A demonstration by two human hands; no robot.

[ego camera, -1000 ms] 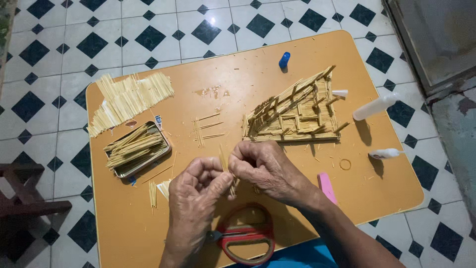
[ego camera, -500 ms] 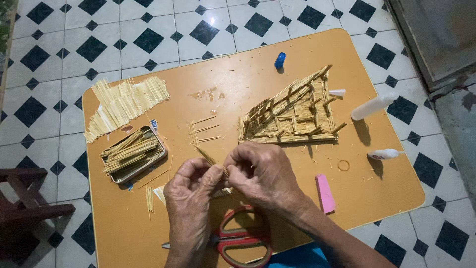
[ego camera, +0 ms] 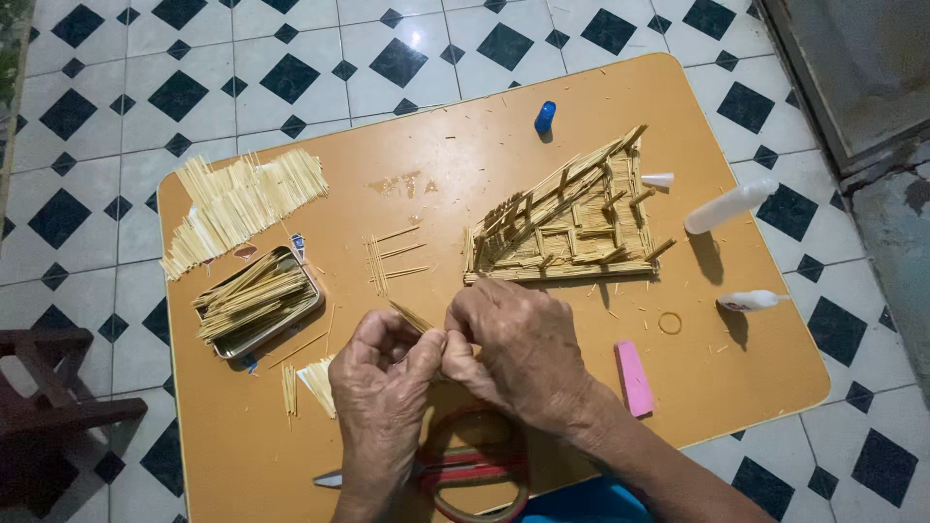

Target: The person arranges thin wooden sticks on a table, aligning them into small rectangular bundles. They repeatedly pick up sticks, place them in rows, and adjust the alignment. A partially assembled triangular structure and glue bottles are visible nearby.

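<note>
Now, at the far left edge of the frame, a dark stool is standing on the tiled floor. On the orange table, a loose heap of sticks is lying at upper left, with a tin full of more sticks just below it. Near the lower middle, your left hand is curling narrow, pinching a thin stick that is poking up and left from your fingertips. Your right hand is pressing against the left, fingers closed on the same stick. Red scissors are lying under your wrists. Above your hands, a stick house is sitting at centre. Right of it, a pink eraser and two glue bottles are resting.
</note>
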